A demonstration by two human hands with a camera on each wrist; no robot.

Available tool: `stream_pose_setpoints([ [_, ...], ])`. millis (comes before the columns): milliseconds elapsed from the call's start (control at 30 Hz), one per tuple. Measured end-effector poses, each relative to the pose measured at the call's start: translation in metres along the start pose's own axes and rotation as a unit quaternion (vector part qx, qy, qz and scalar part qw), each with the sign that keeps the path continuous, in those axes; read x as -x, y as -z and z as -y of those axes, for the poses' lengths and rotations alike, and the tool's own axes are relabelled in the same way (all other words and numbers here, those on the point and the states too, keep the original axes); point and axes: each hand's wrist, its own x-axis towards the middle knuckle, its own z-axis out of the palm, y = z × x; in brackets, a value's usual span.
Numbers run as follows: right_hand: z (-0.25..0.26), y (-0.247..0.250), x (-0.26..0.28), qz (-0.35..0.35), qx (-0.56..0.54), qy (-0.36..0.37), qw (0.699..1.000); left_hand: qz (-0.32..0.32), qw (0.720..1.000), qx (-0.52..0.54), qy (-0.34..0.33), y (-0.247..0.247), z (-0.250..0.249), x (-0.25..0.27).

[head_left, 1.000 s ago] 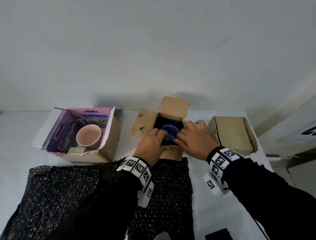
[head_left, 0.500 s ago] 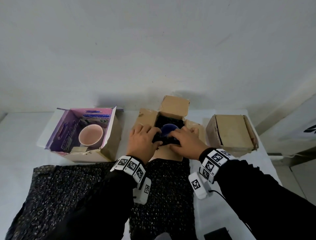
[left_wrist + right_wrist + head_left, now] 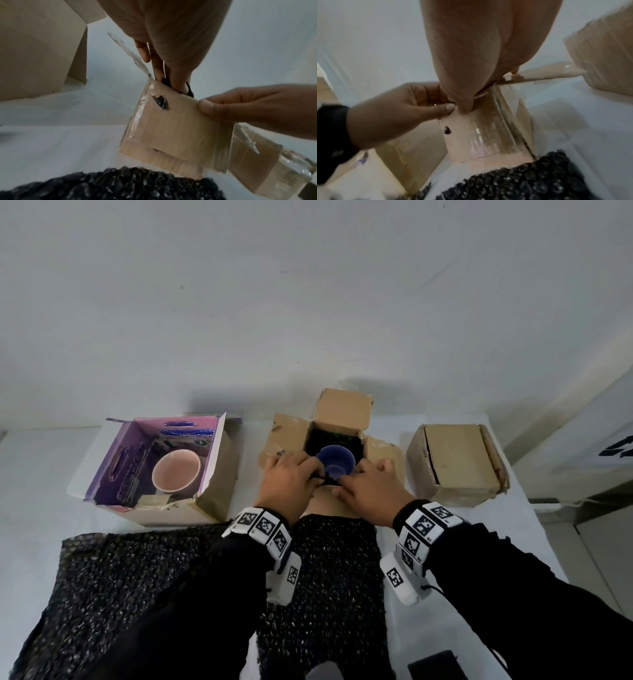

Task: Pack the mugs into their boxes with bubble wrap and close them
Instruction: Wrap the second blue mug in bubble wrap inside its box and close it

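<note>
Both arms in black long sleeves [image 3: 534,604]. Each wrist carries a white band [image 3: 263,527] tiled with square black-and-white fiducial markers. White camera block [image 3: 399,578] under each band, one marker apiece. Thin black cable at right block, 3 o'clock side.

Head looks down; wrists close on box [image 3: 173,129]

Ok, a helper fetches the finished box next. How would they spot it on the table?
Three boxes stand in a row along the table's far edge. The finished box is the rightmost, plain brown cardboard. Unlike the purple box and the middle box, its flaps are shut and no mug shows.
</note>
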Motion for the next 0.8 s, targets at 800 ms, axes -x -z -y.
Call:
stream_pose_setpoints([
  [800,0.0,-0.004,-0.005,-0.042,-0.033,-0.022,0.998,0.078,0.986,-0.12,-0.08,-0.015,0.005,-0.001],
])
